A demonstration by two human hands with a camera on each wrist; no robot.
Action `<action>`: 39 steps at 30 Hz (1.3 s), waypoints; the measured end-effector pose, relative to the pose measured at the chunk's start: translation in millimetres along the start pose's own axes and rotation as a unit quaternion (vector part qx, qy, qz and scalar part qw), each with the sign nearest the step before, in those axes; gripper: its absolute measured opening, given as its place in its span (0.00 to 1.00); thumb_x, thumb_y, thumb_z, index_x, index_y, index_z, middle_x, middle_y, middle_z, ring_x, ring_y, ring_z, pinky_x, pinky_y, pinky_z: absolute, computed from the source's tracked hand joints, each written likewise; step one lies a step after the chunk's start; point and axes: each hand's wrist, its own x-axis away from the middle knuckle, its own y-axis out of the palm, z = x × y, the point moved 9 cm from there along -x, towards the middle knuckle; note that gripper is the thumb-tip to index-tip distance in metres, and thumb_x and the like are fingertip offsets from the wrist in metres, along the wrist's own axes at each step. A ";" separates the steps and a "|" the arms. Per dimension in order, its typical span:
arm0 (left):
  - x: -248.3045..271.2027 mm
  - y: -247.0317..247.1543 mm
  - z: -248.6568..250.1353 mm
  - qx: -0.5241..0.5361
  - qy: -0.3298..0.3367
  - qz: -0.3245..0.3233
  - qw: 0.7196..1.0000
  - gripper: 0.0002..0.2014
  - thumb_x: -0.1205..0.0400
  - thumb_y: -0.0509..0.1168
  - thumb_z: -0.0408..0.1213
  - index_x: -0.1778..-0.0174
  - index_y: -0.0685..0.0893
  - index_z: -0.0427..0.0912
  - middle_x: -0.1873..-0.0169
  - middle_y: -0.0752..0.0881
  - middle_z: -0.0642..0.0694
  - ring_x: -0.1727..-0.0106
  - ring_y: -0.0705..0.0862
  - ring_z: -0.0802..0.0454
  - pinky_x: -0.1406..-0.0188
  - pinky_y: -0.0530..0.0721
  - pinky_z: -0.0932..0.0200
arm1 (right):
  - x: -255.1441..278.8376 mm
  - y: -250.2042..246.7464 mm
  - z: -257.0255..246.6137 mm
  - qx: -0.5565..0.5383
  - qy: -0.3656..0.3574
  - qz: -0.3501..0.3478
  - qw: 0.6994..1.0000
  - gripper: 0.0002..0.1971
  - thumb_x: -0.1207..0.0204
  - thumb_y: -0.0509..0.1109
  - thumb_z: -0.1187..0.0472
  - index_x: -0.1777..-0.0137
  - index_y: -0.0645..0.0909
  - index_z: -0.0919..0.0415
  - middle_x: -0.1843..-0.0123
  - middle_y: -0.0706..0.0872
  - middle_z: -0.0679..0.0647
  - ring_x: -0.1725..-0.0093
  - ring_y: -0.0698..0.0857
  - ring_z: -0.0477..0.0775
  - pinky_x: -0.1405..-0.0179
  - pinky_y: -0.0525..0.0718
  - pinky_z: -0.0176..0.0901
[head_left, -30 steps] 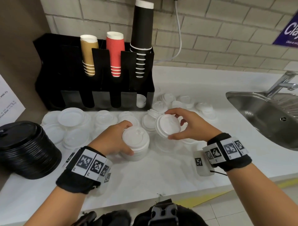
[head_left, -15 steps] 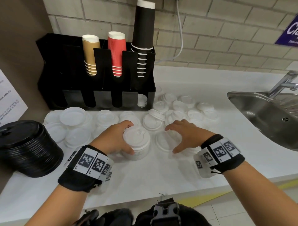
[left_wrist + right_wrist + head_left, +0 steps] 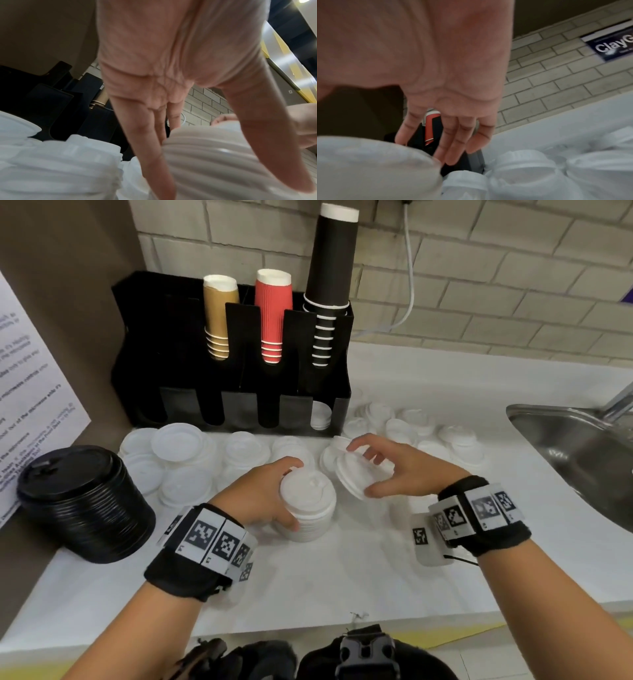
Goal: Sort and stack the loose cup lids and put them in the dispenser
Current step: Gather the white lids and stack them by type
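My left hand (image 3: pixel 287 494) grips a short stack of white domed lids (image 3: pixel 308 508) standing on the white counter (image 3: pixel 342 583). In the left wrist view, fingers (image 3: pixel 150 135) and thumb wrap the ribbed stack (image 3: pixel 223 162). Just right of it, my right hand (image 3: pixel 363 469) pinches one white lid (image 3: pixel 349 479) between thumb and fingers, tilted and lifted off the counter. The right wrist view shows that lid (image 3: pixel 368 169) under the fingers (image 3: pixel 453 142). Behind stands the black dispenser (image 3: pixel 239 378), with a few white lids (image 3: pixel 320 414) in its right front slot. Several loose white lids (image 3: pixel 185 440) lie in front.
A tall stack of black lids (image 3: pixel 82 501) sits at the left. Brown, red and black cups (image 3: pixel 272 313) stand in the dispenser's top. More loose lids (image 3: pixel 455 436) lie right of my hand, near the steel sink (image 3: pixel 575 450). A paper notice (image 3: pixel 30 388) hangs at far left.
My right hand dropped from holding a lid in the air down onto the lids on the counter, and now lifts one tilted beside the stack. The left hand has kept its hold.
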 end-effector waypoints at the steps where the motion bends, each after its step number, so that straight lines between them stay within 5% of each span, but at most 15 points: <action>1: 0.5 0.2 -1.1 0.002 -0.004 0.000 1.000 0.51 0.38 0.83 0.29 0.22 0.66 0.58 0.36 0.75 0.57 0.34 0.76 0.52 0.52 0.81 0.61 | 0.1 -3.0 -6.7 -0.031 -0.016 0.019 0.999 0.31 0.32 0.79 0.58 0.34 0.71 0.34 0.38 0.78 0.47 0.41 0.76 0.40 0.51 0.73 0.26; 4: 2.1 0.3 -3.0 0.012 -0.007 -0.002 1.000 0.56 0.38 0.83 0.28 0.18 0.59 0.58 0.27 0.73 0.51 0.30 0.75 0.50 0.37 0.80 0.54 | -1.3 6.7 -25.4 -0.087 -0.052 0.036 0.994 0.29 0.32 0.81 0.56 0.34 0.74 0.35 0.39 0.80 0.43 0.40 0.78 0.41 0.45 0.79 0.34; 8: 3.6 -1.6 -4.2 0.042 -0.001 0.003 0.999 0.60 0.39 0.83 0.27 0.17 0.54 0.58 0.26 0.74 0.50 0.30 0.77 0.49 0.30 0.79 0.48 | -5.9 28.3 -41.0 -0.088 -0.085 0.036 0.992 0.28 0.33 0.81 0.57 0.34 0.77 0.38 0.37 0.78 0.42 0.39 0.79 0.42 0.39 0.82 0.41; 13: 4.1 -3.0 -3.1 0.054 0.008 0.018 0.998 0.63 0.39 0.84 0.28 0.16 0.51 0.59 0.27 0.76 0.52 0.34 0.79 0.51 0.33 0.81 0.50 | -12.9 42.1 -49.4 -0.065 -0.087 0.037 0.993 0.29 0.33 0.81 0.56 0.33 0.78 0.38 0.40 0.76 0.49 0.38 0.75 0.42 0.43 0.78 0.30; 20: 2.1 -2.3 -5.1 0.064 0.010 0.021 0.998 0.63 0.38 0.83 0.27 0.16 0.48 0.58 0.32 0.77 0.55 0.37 0.77 0.55 0.42 0.79 0.59 | -18.5 50.3 -60.1 -0.003 -0.083 0.028 0.996 0.29 0.33 0.80 0.53 0.31 0.77 0.38 0.40 0.74 0.50 0.38 0.75 0.47 0.41 0.77 0.36; 25: 1.2 -2.4 -6.1 0.054 0.003 0.024 0.998 0.57 0.41 0.84 0.26 0.19 0.61 0.54 0.40 0.77 0.60 0.36 0.79 0.54 0.37 0.79 0.56 | -19.3 54.2 -61.9 0.023 -0.073 0.019 0.997 0.29 0.32 0.79 0.52 0.31 0.77 0.38 0.40 0.73 0.51 0.40 0.75 0.48 0.39 0.75 0.35; 29: 0.6 -3.6 -4.7 0.038 0.014 0.029 0.999 0.41 0.43 0.85 0.29 0.35 0.78 0.52 0.46 0.84 0.62 0.41 0.83 0.56 0.41 0.82 0.58 | -19.7 57.9 -59.5 0.031 -0.066 0.016 0.997 0.29 0.31 0.79 0.51 0.30 0.76 0.38 0.40 0.71 0.49 0.40 0.75 0.48 0.40 0.74 0.35; 35: 1.0 -5.5 2.6 0.022 0.039 0.038 0.998 0.31 0.41 0.86 0.36 0.43 0.83 0.53 0.49 0.87 0.58 0.45 0.84 0.59 0.40 0.84 0.53 | -18.2 60.4 -53.2 0.009 -0.083 -0.001 0.997 0.31 0.36 0.82 0.45 0.33 0.76 0.40 0.36 0.75 0.45 0.38 0.76 0.43 0.41 0.75 0.31; 39: 0.7 -6.0 1.2 0.019 0.034 0.037 0.999 0.35 0.41 0.86 0.35 0.37 0.82 0.54 0.45 0.85 0.61 0.40 0.82 0.56 0.37 0.81 0.54 | -37.0 16.3 -15.3 0.026 0.011 0.090 0.996 0.16 0.21 0.68 0.50 0.35 0.79 0.49 0.43 0.83 0.53 0.45 0.82 0.52 0.44 0.78 0.37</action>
